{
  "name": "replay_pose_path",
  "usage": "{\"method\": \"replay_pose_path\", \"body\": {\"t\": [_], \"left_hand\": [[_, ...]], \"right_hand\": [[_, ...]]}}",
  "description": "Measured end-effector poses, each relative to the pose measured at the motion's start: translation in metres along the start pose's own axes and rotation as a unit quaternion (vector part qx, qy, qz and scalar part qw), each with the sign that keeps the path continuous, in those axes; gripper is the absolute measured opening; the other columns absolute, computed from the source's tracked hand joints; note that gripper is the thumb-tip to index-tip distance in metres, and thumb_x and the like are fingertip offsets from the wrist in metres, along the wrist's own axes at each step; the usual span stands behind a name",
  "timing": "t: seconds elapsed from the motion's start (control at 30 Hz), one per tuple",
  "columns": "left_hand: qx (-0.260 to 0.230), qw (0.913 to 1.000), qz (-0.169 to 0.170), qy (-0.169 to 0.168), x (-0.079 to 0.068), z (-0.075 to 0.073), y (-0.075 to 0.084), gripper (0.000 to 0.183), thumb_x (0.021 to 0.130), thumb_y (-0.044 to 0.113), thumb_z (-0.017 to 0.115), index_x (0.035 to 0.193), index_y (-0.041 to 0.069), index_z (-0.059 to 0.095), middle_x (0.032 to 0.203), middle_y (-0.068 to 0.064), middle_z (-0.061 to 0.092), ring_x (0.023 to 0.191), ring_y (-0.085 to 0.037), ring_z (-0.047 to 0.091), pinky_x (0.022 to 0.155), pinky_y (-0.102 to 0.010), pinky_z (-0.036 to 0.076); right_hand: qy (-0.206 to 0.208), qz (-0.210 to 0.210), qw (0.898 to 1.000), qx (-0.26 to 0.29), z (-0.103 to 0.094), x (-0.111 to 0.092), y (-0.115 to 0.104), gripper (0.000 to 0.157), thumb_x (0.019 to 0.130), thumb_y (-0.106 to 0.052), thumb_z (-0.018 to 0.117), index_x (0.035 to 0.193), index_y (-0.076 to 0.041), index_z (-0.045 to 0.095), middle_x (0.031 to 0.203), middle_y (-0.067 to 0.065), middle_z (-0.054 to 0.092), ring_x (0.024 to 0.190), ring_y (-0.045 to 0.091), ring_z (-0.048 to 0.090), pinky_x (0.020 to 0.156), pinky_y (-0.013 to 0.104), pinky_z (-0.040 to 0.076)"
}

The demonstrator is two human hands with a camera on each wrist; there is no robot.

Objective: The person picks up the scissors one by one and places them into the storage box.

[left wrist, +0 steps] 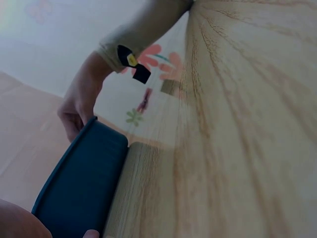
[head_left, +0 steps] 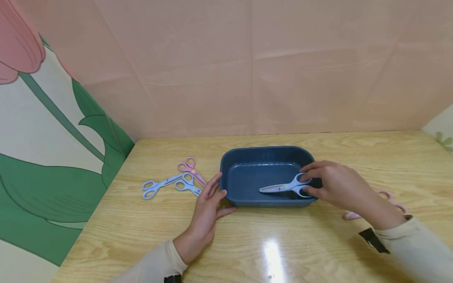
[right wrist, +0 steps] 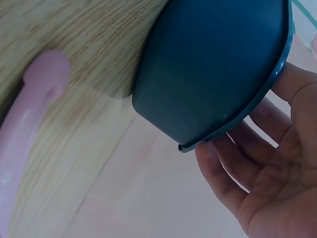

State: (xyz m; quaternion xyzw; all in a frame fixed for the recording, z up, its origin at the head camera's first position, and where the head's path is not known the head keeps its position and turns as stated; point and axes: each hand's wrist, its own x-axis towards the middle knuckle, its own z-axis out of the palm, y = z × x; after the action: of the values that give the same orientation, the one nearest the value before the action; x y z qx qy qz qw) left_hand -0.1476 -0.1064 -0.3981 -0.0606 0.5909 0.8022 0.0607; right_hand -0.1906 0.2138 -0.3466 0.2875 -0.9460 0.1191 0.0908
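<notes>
A dark blue basin [head_left: 263, 203] sits on the table. My right hand [head_left: 334, 184] reaches over its right end and holds light blue scissors [head_left: 279, 188] by the finger loops, blades pointing left inside the basin. The right wrist view shows the right hand's fingers [right wrist: 233, 153] by the rim, with the scissors hidden behind the basin wall. At the left end of the basin, my left hand [head_left: 205, 218] rests against the wall with extended fingers. One of its fingers lies low along the basin's front left corner.
Left of the basin lie two light blue scissors [head_left: 150, 190] [head_left: 187, 184] and a pair of pink scissors [head_left: 191, 168]. More pink scissors [head_left: 352, 215] lie under the right forearm, partly covered. A pink-draped wall [head_left: 247, 78] stands behind the table [head_left: 116, 220].
</notes>
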Motion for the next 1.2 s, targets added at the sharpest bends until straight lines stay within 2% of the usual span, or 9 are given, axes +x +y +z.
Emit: {"method": "replay_pose_path", "body": {"t": [0.3,0.7,0.97,1.03,1.2], "left_hand": [[-0.001,1.0,0.003,0.004,0.0,-0.001,0.002,0.056,0.097,0.005,0.051,0.152,0.017,0.041,0.162,-0.006,0.033,0.145,-0.03,0.037,0.082,-0.048,0.061],[-0.002,1.0,0.007,0.004,-0.001,-0.002,0.001,0.056,0.098,0.006,0.051,0.152,0.016,0.041,0.162,-0.006,0.034,0.144,-0.03,0.039,0.082,-0.048,0.062],[-0.001,1.0,0.009,0.001,-0.001,-0.002,0.001,0.056,0.097,0.005,0.051,0.152,0.016,0.041,0.162,-0.007,0.033,0.145,-0.031,0.037,0.083,-0.049,0.061],[-0.002,1.0,0.009,0.0,-0.001,-0.002,0.0,0.056,0.097,0.005,0.051,0.152,0.015,0.041,0.162,-0.008,0.033,0.146,-0.032,0.036,0.083,-0.05,0.061],[0.0,1.0,0.005,-0.004,-0.001,0.0,-0.001,0.057,0.097,0.005,0.051,0.152,0.014,0.04,0.162,-0.008,0.032,0.145,-0.032,0.037,0.084,-0.052,0.061]], "right_hand": [[-0.005,-0.005,1.0,-0.006,0.003,0.004,-0.001,0.021,0.08,-0.028,0.081,0.1,-0.022,0.079,0.121,0.004,0.072,0.107,0.034,0.068,0.081,0.053,0.058],[0.0,-0.011,1.0,-0.02,0.005,0.007,-0.001,0.016,0.084,-0.023,0.078,0.1,-0.02,0.079,0.122,0.005,0.072,0.104,0.033,0.069,0.077,0.05,0.059],[0.019,-0.007,1.0,-0.006,-0.004,0.001,0.002,0.018,0.085,-0.021,0.077,0.102,-0.02,0.078,0.121,0.004,0.072,0.103,0.032,0.07,0.079,0.051,0.058],[0.029,0.0,1.0,-0.006,-0.008,-0.004,0.006,0.02,0.084,-0.021,0.078,0.104,-0.021,0.077,0.121,0.004,0.072,0.094,0.026,0.071,0.077,0.05,0.058],[0.074,0.01,0.997,-0.011,-0.015,-0.02,0.023,0.033,0.078,-0.017,0.082,0.11,-0.02,0.074,0.115,0.005,0.074,0.084,0.024,0.07,0.075,0.053,0.057]]}}
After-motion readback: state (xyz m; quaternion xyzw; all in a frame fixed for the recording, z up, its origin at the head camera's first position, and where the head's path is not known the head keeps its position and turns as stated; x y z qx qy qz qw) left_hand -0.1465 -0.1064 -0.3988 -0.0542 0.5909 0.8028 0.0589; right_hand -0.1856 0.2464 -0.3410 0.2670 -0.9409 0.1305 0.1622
